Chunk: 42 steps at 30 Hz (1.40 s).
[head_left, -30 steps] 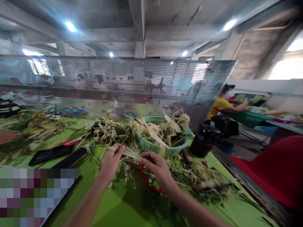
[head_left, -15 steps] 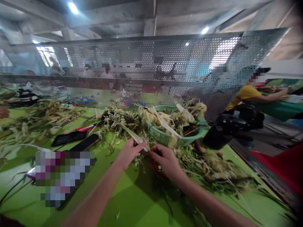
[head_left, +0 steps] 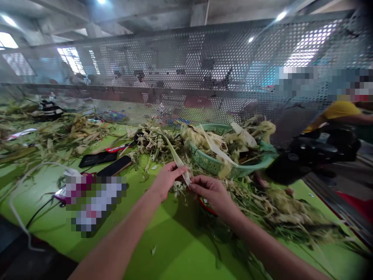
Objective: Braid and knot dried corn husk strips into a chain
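Note:
A long pale strip, seemingly a dried corn husk [head_left: 176, 158], slants up and away between my hands. My left hand [head_left: 166, 179] pinches it between thumb and fingers partway along. At its near end, the thumb and fingertips of my right hand [head_left: 211, 191] close on the tip. Under the right hand shows a red curved edge [head_left: 207, 207] of something I cannot make out. Just beyond my hands stands a green plastic basket [head_left: 204, 159] heaped with husks and silky fibres.
Loose husk scraps [head_left: 157, 142] lie beside the basket; fibrous husk waste [head_left: 287, 210] covers the right side. To the left are two dark phones [head_left: 114, 166], a red cutter [head_left: 118, 148] and a white cable [head_left: 16, 186]. A perforated metal screen [head_left: 163, 77] rises behind. A person in yellow [head_left: 340, 111] sits right.
My view has turned right's opposite way, so the scene sits further right in the picture. Both hands keep hold of the corn husk, which now stands steeper.

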{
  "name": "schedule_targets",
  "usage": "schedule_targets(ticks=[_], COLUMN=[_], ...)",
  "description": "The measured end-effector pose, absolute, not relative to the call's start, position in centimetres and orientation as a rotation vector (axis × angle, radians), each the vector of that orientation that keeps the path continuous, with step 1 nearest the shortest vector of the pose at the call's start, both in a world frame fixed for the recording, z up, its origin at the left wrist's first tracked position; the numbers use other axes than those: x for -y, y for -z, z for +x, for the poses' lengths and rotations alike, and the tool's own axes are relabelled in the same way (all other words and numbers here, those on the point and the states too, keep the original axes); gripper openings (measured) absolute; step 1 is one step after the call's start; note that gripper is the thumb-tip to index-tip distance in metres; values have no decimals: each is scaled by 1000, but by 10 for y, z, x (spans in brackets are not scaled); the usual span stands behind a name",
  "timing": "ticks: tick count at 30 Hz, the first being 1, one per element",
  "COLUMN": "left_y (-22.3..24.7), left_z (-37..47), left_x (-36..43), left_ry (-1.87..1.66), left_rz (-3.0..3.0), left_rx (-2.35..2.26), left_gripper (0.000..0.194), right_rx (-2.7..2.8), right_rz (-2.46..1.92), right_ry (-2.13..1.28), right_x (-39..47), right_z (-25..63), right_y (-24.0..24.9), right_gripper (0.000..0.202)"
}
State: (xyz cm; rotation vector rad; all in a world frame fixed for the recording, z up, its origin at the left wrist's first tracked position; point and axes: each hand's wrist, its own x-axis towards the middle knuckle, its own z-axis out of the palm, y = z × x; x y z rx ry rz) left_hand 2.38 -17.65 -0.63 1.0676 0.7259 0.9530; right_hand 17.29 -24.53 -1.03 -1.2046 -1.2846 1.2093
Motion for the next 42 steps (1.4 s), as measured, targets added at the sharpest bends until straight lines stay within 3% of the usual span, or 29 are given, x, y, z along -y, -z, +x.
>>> schedule_targets(ticks=[16,21,24,28,32,42], left_y=[5,-3,-16,-26,-21,-14], left_z=[19,-5,-14,-7,2,-8], left_x=[173,155,155,171,178,168], left_ry=[-968,-1473,-1762,-1329,-959,-831], left_rz=[1183,1103,1417,2081,2178,1830], left_rx=[-813,-1110,-1214,-955,-768,-854], left_gripper=[31,39,43,21,20,23], right_rx=[1409,1515,1738,1931,1872,1940], right_rz=[-1373,-1500,-1607,-1587,-1554,-1824], right_ry=[-939,-733,-526,-396,-344,-348], right_x=[249,248,250,252,252,246], right_z=[177,185,189,191,194,200], right_y=[8,-5,-15,-27,-28,-22], right_gripper=[27,24,22,20,21,27])
